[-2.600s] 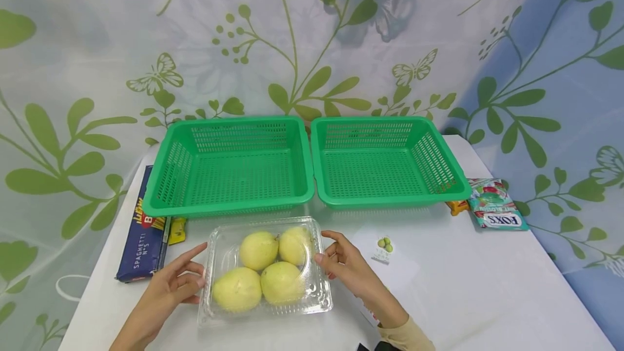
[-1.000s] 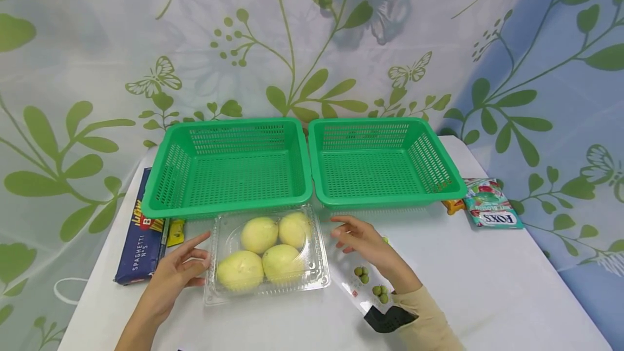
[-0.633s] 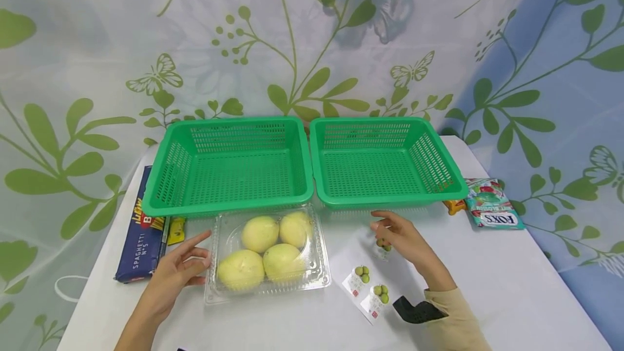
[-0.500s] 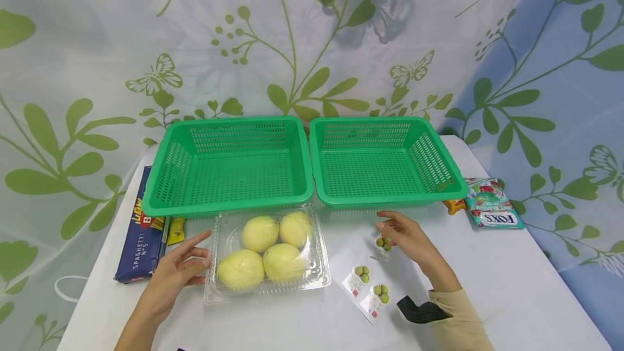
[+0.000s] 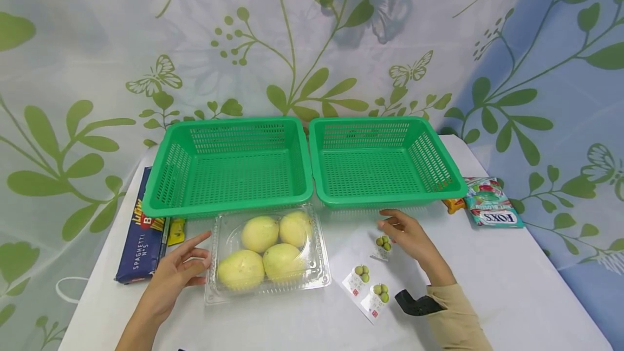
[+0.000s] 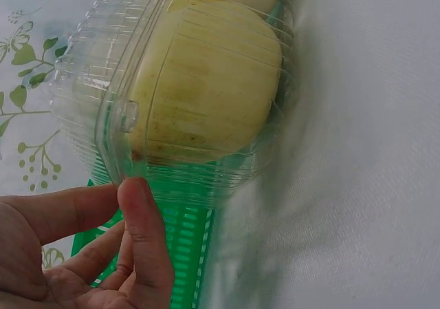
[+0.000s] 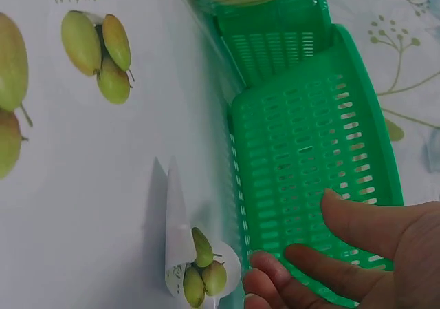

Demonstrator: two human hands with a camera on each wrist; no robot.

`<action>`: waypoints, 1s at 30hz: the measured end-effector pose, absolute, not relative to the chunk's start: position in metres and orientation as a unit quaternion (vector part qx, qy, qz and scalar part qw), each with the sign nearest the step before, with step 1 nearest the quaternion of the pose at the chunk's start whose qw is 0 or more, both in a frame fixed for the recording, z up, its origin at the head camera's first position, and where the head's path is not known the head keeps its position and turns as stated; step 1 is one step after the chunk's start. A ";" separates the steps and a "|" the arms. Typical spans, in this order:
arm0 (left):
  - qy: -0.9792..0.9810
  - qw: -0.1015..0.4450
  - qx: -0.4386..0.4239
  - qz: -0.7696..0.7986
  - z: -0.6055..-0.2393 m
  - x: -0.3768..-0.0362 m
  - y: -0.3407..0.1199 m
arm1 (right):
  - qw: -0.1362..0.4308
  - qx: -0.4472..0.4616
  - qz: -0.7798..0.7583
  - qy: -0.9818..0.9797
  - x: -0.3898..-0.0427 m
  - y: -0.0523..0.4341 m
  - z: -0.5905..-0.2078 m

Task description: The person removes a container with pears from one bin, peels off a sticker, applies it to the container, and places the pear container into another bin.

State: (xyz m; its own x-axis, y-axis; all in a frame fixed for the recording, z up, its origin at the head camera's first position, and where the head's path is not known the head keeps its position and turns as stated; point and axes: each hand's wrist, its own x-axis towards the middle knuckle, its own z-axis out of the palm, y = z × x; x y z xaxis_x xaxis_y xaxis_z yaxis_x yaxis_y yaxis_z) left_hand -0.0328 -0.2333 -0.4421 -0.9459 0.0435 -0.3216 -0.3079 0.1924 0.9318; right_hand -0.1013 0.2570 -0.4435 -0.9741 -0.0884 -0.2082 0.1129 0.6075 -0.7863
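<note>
Far left on my bench (image 5: 487,275) lies a blue spaghetti box (image 5: 141,237), partly tucked under the left green basket (image 5: 229,167). My left hand (image 5: 173,278) rests at the nine o'clock edge of the clear clamshell of yellow fruit (image 5: 265,253), fingers (image 6: 144,233) relaxed and just touching its rim, gripping nothing. The clamshell sits in front of the left basket, closed as far as I can tell. Right of it lie white sachets printed with green fruit (image 5: 363,283), and one more sachet (image 5: 382,247) stands nearer the right green basket (image 5: 385,161). My right hand (image 5: 409,237) hovers at that sachet's three o'clock, fingers (image 7: 309,264) loosely curled, holding nothing. I judge the reach for this sachet is in hand; next I'd need a fine pinch on its thin edge. A Fox's candy bag (image 5: 492,205) lies far right.
</note>
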 end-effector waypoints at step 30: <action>0.755 0.136 -0.093 0.635 -0.442 -0.031 -0.232 | 0.130 -0.061 -0.338 0.930 -0.093 0.251 -0.449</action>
